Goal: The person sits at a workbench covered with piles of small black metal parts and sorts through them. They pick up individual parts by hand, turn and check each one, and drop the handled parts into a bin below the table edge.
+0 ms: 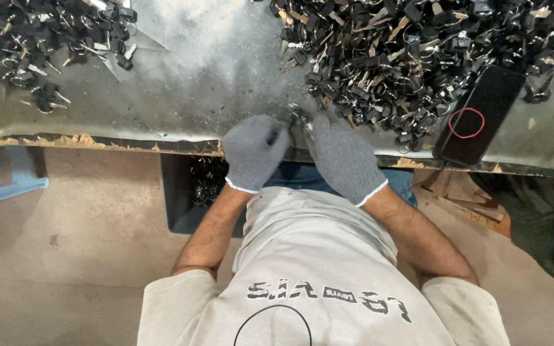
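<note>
At the tabletop's (181, 96) near edge, the gloved left hand (253, 152) and right hand (344, 159) meet, each grip closed on a small key ring (301, 122) between them, close to the big key pile (411, 57) for easy reach. A phone (480, 115) lies by the right edge.
</note>
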The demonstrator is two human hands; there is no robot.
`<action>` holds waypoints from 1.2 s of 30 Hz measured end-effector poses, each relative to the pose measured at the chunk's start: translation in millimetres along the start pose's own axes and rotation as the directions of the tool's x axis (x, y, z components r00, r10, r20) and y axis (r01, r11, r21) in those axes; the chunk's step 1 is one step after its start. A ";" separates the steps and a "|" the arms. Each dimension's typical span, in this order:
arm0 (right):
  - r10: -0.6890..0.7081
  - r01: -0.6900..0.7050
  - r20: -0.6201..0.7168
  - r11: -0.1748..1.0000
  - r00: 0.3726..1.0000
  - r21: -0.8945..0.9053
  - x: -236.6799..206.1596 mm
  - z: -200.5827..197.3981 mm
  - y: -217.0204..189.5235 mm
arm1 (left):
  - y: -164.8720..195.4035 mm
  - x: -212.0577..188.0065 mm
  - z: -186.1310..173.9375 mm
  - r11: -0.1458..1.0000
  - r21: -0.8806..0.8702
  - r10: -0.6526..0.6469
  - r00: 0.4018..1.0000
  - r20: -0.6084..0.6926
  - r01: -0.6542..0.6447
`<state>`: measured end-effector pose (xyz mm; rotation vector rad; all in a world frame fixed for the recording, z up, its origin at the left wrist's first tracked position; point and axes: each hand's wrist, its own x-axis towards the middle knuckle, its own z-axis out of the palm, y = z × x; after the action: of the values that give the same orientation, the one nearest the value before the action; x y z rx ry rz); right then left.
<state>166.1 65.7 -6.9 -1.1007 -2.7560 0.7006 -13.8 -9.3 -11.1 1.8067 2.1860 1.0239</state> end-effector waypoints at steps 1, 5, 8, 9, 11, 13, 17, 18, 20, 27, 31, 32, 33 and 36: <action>0.009 -0.009 -0.001 1.000 1.000 0.001 -2.3 2.5 3.7 | -2.1 4.0 -6.3 0.999 0.038 -0.015 0.994 -0.110 0.019; 0.040 -0.035 0.115 0.998 0.993 -0.046 -9.0 18.7 15.3 | 10.7 28.2 -0.7 0.992 -0.073 0.081 0.968 -0.238 -0.101; 0.059 -0.021 0.240 0.987 0.969 -0.158 -13.0 29.7 17.4 | 22.2 54.6 22.1 0.983 -0.179 -0.010 0.989 0.148 0.036; 0.073 -0.017 0.268 0.979 0.961 -0.204 -14.1 30.5 18.4 | 21.3 62.4 27.0 0.990 -0.144 0.013 0.988 0.151 0.009; -0.106 0.116 0.058 0.970 0.993 -0.213 -16.1 28.2 19.4 | 17.6 65.8 30.2 0.984 -0.180 0.040 0.985 0.168 -0.009; -0.150 0.142 -0.037 0.975 0.988 -0.172 -16.5 20.8 19.6 | 6.8 60.9 23.8 0.947 -0.322 0.066 0.975 0.210 0.006; 0.112 -0.112 0.044 0.994 0.993 0.000 -8.2 6.5 11.5 | 5.5 26.3 13.3 0.986 -0.134 0.124 0.977 0.173 -0.101; 0.209 -0.211 0.077 0.977 0.975 0.028 -6.2 4.0 8.4 | 7.2 19.6 12.1 0.988 -0.116 0.123 0.980 0.154 -0.105; 0.227 -0.230 0.089 0.973 0.970 0.022 -3.6 -0.6 3.9 | 8.0 12.5 9.6 0.996 -0.089 0.014 0.984 0.178 0.002; -0.103 0.106 -0.176 0.994 0.979 0.007 0.7 -3.7 4.7 | 2.6 5.8 7.0 0.993 -0.024 -0.105 0.967 0.233 0.113; 0.116 -0.111 0.085 0.992 0.990 -0.059 8.2 4.9 -8.1 | 2.1 1.4 12.8 1.000 0.016 0.000 0.972 0.236 -0.004; 0.178 -0.165 0.129 0.980 0.975 -0.110 9.5 5.1 -11.1 | 2.8 1.1 14.1 0.999 0.038 0.016 0.972 0.233 -0.026; 0.247 -0.219 0.172 0.962 0.954 -0.164 10.2 4.2 -13.0 | 2.7 0.9 14.5 0.997 0.055 0.035 0.972 0.234 -0.049; -0.008 0.006 -0.012 0.988 1.000 -0.154 11.8 -9.5 -2.9 | 1.5 2.1 13.9 0.999 -0.012 0.032 0.974 0.222 -0.030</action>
<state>157.9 75.4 1.9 -1.1176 -2.8426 0.4841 -6.2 -1.5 -20.1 1.8575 2.0244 0.7907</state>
